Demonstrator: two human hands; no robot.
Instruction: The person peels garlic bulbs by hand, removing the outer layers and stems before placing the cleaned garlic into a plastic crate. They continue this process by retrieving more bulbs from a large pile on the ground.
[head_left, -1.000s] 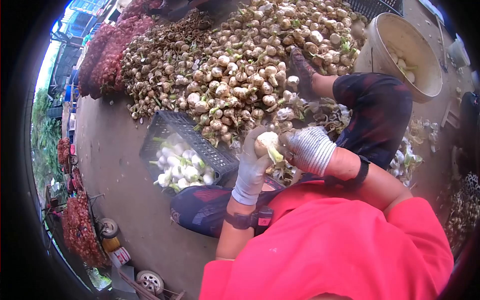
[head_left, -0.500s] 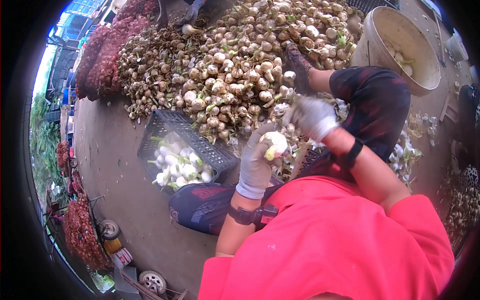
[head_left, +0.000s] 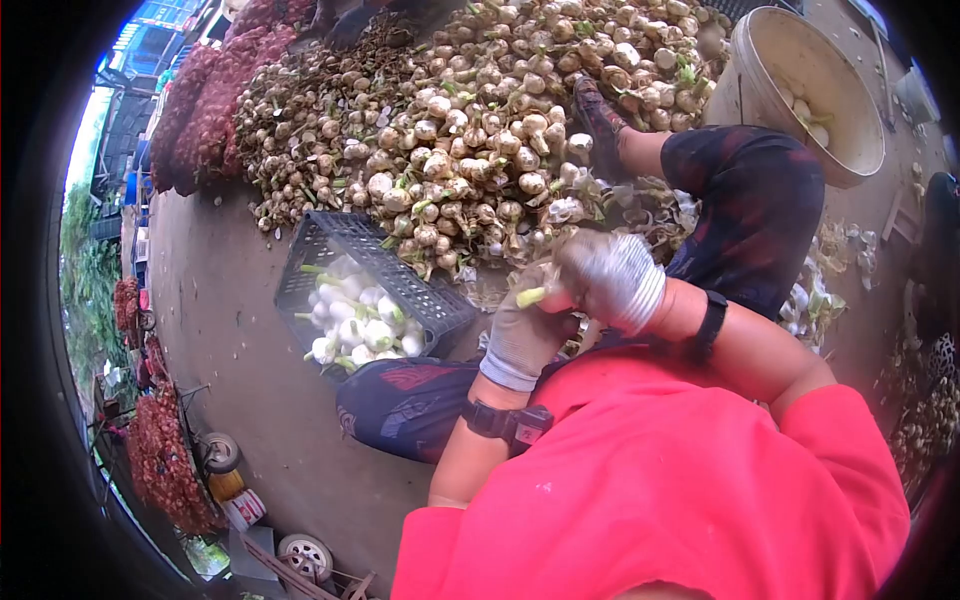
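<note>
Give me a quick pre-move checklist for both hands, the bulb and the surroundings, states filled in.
1. Left hand supporting the bulb: ok, wrapped around it.
2. Right hand at the bulb: ok, close up against it, though blurred.
3. Right hand's grip, tool or none: cannot tell, blurred and hidden.
4. Bulb clean all round: cannot tell, the hands cover most of it.
5. Left hand free: not ok, occupied by the bulb.
6. Crate of white bulbs unobstructed: looks ok, beside the left leg, neither hand over it.
</note>
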